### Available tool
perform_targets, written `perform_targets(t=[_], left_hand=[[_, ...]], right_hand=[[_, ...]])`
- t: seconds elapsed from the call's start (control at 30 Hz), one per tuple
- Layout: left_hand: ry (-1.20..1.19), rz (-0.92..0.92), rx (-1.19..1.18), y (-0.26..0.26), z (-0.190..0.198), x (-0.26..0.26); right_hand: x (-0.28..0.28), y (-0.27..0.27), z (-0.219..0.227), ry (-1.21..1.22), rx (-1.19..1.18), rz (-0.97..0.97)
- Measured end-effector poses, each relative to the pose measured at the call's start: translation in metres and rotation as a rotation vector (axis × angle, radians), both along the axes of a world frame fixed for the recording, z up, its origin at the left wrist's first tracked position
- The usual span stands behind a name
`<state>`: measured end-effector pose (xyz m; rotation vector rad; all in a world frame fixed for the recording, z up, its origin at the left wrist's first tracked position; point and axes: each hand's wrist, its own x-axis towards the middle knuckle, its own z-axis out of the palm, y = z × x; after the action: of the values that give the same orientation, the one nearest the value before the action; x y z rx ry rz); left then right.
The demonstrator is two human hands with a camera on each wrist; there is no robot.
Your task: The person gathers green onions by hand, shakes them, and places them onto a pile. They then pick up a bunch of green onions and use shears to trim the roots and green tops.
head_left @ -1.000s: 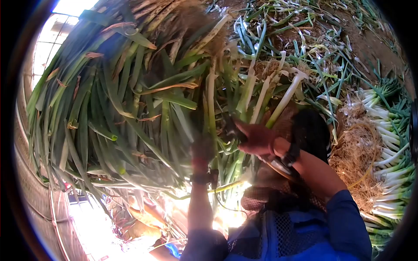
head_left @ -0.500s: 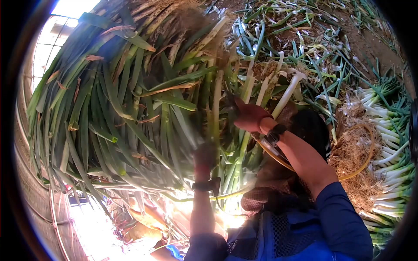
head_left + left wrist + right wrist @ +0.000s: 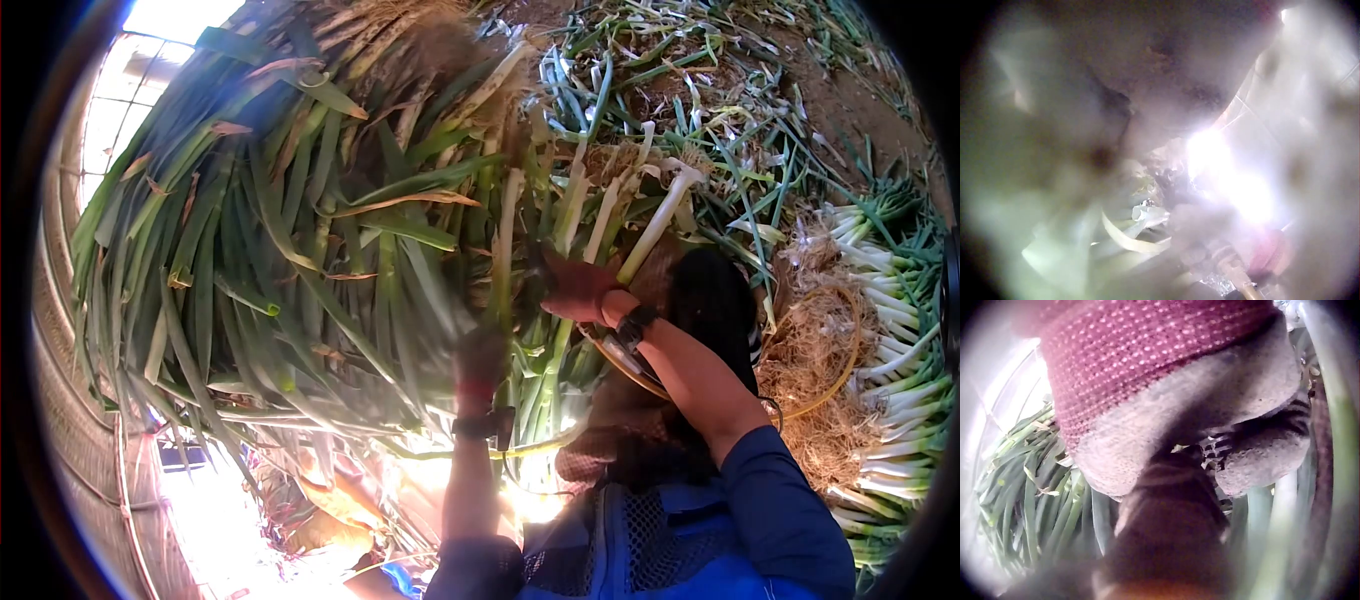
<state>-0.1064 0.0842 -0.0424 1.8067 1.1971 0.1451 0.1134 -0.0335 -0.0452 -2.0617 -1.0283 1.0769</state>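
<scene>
Both gloved hands buried in a huge bundle of green onions point(image 3: 330, 240) held up overhead, leaves hanging down on the left and white stalks pointing toward the dirt floor. Right hand point(image 3: 577, 285) clamped round a few pale stalks point(image 3: 560, 330) mid-bundle (knit glove with dirty rubber palm, fingers curled tight in the wrist view), left hand point(image 3: 480, 362) just below it pressed into the stems, grip impossible to make out, too blurry. More trimmed onions point(image 3: 900, 330) piled off to the right beside a heap of cut roots point(image 3: 820, 350).
</scene>
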Motion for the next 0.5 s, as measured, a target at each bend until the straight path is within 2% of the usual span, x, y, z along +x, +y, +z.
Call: perform_targets(t=[0.07,0.13,0.23,0.3,0.33,0.4,0.43,0.47,0.5], left_hand=[[0.029,0.012,0.035,-0.003,0.002,0.004],[0.056,0.022,0.07,-0.001,-0.002,0.004],[0.091,0.031,0.061,0.001,-0.007,0.004],[0.129,0.087,-0.08,-0.002,-0.008,0.002],[0.129,0.088,-0.078,-0.005,-0.012,0.001],[0.378,-0.46,0.558,-0.011,-0.032,-0.007],[0.384,-0.648,0.768,-0.002,-0.096,-0.042],[0.302,-0.731,0.771,-0.03,-0.066,-0.035],[0.258,-0.755,0.888,-0.058,-0.055,-0.034]], right_hand=[[-0.005,-0.006,-0.006,-0.029,0.05,-0.013],[-0.005,-0.023,0.023,0.101,0.005,-0.003],[-0.012,-0.043,0.02,0.18,-0.023,0.055],[-0.017,-0.054,0.019,0.165,0.006,0.027],[-0.019,-0.058,0.019,0.146,0.035,-0.002],[-0.027,-0.069,0.028,0.143,0.079,0.07],[-0.031,-0.073,0.03,0.141,0.116,0.139],[-0.032,-0.075,0.028,0.142,0.124,0.142],[-0.032,-0.077,0.025,0.142,0.158,0.141]])
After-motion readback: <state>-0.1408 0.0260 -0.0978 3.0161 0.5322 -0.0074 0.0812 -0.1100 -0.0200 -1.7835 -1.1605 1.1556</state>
